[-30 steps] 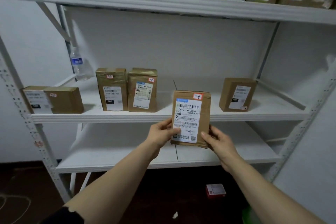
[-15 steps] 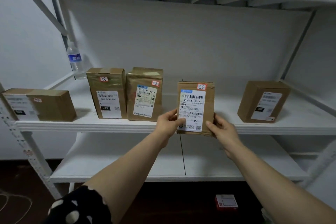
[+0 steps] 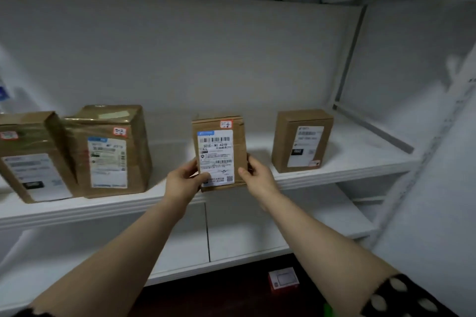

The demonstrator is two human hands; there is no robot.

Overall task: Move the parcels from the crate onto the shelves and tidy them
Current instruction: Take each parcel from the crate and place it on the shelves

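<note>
Placement step: I see left hand (image 3: 183,184) and right hand (image 3: 257,177) gripping the upright parcel (image 3: 219,154) at the shelf (image 3: 334,175) edge. Next, I judge: seat it, release.

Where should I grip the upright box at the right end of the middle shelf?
First set down the held parcel. Then take the box by its left and right side faces, coming from the front. It stands upright with its label forward and bare shelf on both sides, so fingers should fit there.
</note>
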